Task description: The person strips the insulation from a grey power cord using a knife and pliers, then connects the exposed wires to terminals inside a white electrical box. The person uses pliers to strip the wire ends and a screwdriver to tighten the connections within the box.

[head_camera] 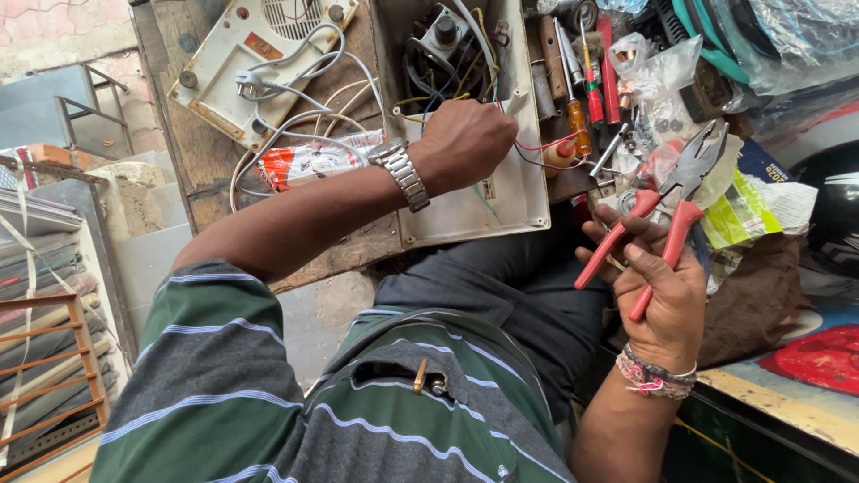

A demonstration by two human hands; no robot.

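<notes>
My left hand, with a metal watch on the wrist, reaches into an opened white appliance casing and pinches a thin red wire among several coloured wires and a motor part. My right hand grips red-handled pliers, whose jaws point up and to the right over the cluttered bench. A thread bracelet circles that wrist.
A white back cover with a white cord and plug lies on the wooden board at upper left. Screwdrivers, plastic bags and small parts crowd the top right. A metal rack stands at the left.
</notes>
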